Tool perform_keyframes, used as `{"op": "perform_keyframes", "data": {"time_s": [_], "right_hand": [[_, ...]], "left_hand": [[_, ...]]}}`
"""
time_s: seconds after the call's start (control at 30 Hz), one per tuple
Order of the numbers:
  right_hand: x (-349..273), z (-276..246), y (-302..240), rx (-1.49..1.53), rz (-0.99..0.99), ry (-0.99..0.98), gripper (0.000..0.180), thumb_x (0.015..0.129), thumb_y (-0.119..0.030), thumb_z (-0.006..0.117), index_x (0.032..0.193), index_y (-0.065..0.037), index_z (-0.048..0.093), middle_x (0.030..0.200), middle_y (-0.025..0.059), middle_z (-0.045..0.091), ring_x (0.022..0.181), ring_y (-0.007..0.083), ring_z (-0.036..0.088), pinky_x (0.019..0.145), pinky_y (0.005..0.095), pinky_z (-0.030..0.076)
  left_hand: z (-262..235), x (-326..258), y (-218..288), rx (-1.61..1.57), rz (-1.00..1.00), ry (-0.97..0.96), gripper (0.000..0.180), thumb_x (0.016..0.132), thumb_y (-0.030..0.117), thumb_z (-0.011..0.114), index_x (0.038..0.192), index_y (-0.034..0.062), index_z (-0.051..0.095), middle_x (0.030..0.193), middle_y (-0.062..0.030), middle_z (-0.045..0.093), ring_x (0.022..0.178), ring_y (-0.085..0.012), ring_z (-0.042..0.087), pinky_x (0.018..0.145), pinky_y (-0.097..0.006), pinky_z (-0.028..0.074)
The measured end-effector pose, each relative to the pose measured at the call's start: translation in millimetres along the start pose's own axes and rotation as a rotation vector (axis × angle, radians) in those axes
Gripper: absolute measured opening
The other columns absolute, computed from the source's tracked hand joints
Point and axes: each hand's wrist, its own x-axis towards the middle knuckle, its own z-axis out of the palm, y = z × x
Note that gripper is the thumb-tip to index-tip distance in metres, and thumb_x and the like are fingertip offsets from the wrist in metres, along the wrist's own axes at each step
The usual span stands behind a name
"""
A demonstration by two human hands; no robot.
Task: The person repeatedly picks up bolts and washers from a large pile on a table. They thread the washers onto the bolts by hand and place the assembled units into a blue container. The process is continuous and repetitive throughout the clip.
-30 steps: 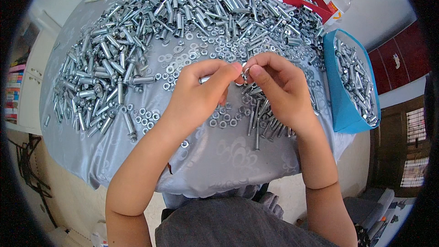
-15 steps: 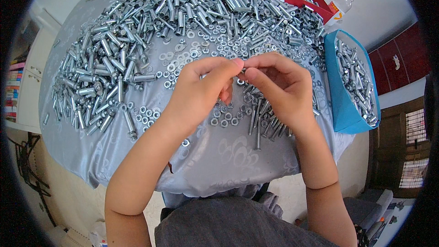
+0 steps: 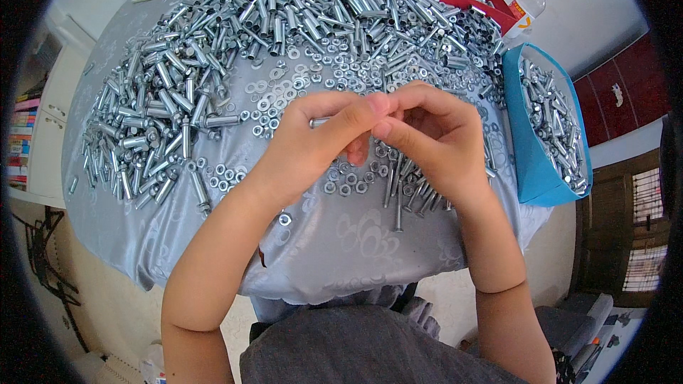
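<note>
a small metal bolt (image 3: 320, 122) is pinched between the fingertips of the left hand (image 3: 313, 144) and right hand (image 3: 434, 135), above the surface (image 3: 334, 242). both hands are closed narrowly on it, though it is mostly hidden. it is judged stiff, light and slippery, best gripped at its shank.
</note>
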Motion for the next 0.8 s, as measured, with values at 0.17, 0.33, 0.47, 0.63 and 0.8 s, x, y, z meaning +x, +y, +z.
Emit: {"op": "perform_keyframes", "data": {"time_s": [0.17, 0.33, 0.47, 0.63, 0.8], "right_hand": [[0, 0, 5, -0.248, -0.159, 0.017, 0.022, 0.069, -0.007, 0.069, 0.088, -0.003, 0.059, 0.078, 0.0018, 0.054, 0.065, 0.0091, 0.05, 0.058, 0.0213, 0.041], [1, -4, -11, -0.378, -0.059, -0.133, 0.027, 0.064, -0.011, 0.071, 0.087, -0.004, 0.058, 0.074, 0.003, 0.053, 0.068, 0.0128, 0.049, 0.062, 0.0251, 0.041], [0, -31, -11, -0.732, 0.004, -0.414, 0.027, 0.061, -0.011, 0.072, 0.083, -0.003, 0.058, 0.073, 0.0055, 0.052, 0.069, 0.0173, 0.05, 0.063, 0.028, 0.041], [-4, -27, -13, -0.923, -0.064, -0.447, 0.023, 0.06, -0.014, 0.07, 0.076, -0.003, 0.057, 0.073, 0.0089, 0.052, 0.072, 0.0253, 0.052, 0.063, 0.034, 0.042], [-5, -25, -6, -0.998, -0.16, -0.459, 0.019, 0.063, -0.017, 0.066, 0.07, -0.004, 0.054, 0.072, 0.0101, 0.051, 0.073, 0.0291, 0.053, 0.064, 0.0384, 0.043]], "left_hand": [[2, 0, 5, -0.003, -0.067, 0.006, 0.028, 0.084, 0.028, 0.052, 0.083, 0.0006, 0.057, 0.063, 0.0, 0.051, 0.057, -0.0083, 0.046, 0.051, -0.023, 0.038], [-5, 4, 7, -0.285, -0.116, 0.219, 0.024, 0.083, 0.027, 0.054, 0.078, 0.004, 0.052, 0.056, 0.0036, 0.039, 0.052, -0.006, 0.039, 0.05, -0.023, 0.034], [-7, 11, 9, -0.375, -0.057, 0.271, 0.02, 0.083, 0.023, 0.053, 0.074, 0.0062, 0.048, 0.056, 0.0044, 0.033, 0.05, -0.0064, 0.033, 0.05, -0.023, 0.032], [-3, 9, 9, -0.307, -0.082, 0.241, 0.016, 0.082, 0.018, 0.051, 0.073, 0.0056, 0.047, 0.058, 0.0033, 0.035, 0.052, -0.0073, 0.035, 0.052, -0.023, 0.034], [-5, 9, 2, -0.131, -0.041, 0.201, 0.015, 0.08, 0.017, 0.051, 0.072, 0.004, 0.047, 0.057, 0.0018, 0.037, 0.054, -0.01, 0.039, 0.054, -0.026, 0.036]]}}
